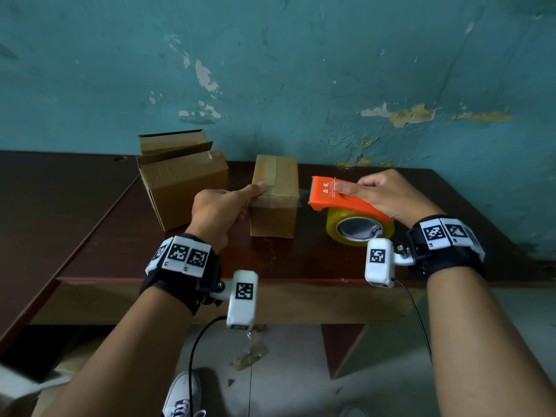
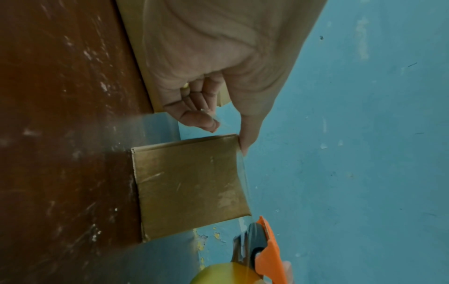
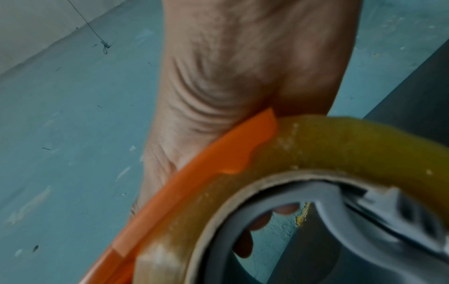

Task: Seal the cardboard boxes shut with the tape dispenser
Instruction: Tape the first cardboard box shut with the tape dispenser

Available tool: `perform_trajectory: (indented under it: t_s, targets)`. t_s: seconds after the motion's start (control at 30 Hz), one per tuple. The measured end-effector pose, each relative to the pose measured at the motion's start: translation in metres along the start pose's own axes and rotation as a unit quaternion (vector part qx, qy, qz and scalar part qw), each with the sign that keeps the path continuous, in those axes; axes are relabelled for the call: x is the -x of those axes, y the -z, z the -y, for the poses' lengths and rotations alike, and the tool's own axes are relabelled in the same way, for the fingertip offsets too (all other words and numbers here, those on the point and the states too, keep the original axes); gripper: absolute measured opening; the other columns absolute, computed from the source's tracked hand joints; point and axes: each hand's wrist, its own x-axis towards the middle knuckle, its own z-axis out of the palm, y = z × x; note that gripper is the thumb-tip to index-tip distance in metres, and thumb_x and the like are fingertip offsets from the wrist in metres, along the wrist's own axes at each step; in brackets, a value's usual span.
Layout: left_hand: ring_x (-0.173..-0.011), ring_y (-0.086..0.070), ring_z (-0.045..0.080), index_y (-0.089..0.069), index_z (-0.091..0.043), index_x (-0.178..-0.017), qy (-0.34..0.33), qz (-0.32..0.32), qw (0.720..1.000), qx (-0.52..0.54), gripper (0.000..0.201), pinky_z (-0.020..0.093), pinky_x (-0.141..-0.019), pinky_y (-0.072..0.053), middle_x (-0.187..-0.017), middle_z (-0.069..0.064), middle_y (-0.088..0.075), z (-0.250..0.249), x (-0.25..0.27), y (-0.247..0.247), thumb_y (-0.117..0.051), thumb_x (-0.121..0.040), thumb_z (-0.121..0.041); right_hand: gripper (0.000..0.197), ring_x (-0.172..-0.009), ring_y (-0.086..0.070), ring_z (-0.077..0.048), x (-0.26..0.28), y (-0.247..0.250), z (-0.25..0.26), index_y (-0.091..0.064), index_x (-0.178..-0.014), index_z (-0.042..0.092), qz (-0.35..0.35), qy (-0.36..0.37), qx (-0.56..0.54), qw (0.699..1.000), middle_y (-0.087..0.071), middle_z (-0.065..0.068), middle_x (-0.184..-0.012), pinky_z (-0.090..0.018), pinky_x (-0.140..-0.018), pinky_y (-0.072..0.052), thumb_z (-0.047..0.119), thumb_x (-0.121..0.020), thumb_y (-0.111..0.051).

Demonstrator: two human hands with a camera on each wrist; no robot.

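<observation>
A small closed cardboard box (image 1: 275, 206) stands mid-table, with tape strips along and across its top. My left hand (image 1: 249, 200) is at its left edge: the thumb (image 2: 248, 138) lies straight on the top corner, and the other fingers curl loosely beside the box without holding it (image 2: 189, 184). My right hand (image 1: 361, 188) grips the orange tape dispenser (image 1: 340, 195) from above, just right of the box, with its toothed end facing the box. The yellowish tape roll (image 1: 359, 228) sits under it. The right wrist view shows the dispenser (image 3: 218, 153) and roll (image 3: 340, 138) close up.
A larger cardboard box (image 1: 183, 188) with raised flaps stands left of the small one, and another open box (image 1: 171, 141) is behind it. The dark brown table (image 1: 90, 221) butts against a peeling teal wall (image 1: 301, 70). A shoe and cables are on the floor below the front edge.
</observation>
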Motion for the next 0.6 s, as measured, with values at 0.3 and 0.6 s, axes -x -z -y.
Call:
perform_trajectory:
  t_s: [0.3,0.6]
  targets:
    - [-0.067,-0.063,0.014,-0.079,-0.009,-0.092,-0.014,-0.019,1.000,-0.005,0.050,0.029,-0.069,-0.055,-0.074,0.001,-0.074,0.001,0.000,0.001,-0.099,-0.066,-0.046,0.062,-0.065,-0.072,-0.016,0.005,0.005,0.000,-0.081,-0.090,0.010,-0.006,-0.010,0.004,1.000,-0.079,-0.012,-0.082,-0.029,-0.070,-0.053,0.070,-0.076,-0.076]
    - [-0.072,-0.061,0.018,-0.076,-0.008,-0.095,0.019,0.033,0.998,0.042,0.044,0.038,-0.088,-0.061,-0.069,0.000,-0.069,0.001,0.001,-0.001,-0.097,-0.072,-0.039,0.067,-0.071,-0.072,-0.021,0.008,0.012,0.002,-0.081,-0.084,0.011,-0.007,-0.031,0.042,0.999,-0.077,-0.013,-0.082,-0.034,-0.074,-0.052,0.076,-0.067,-0.079]
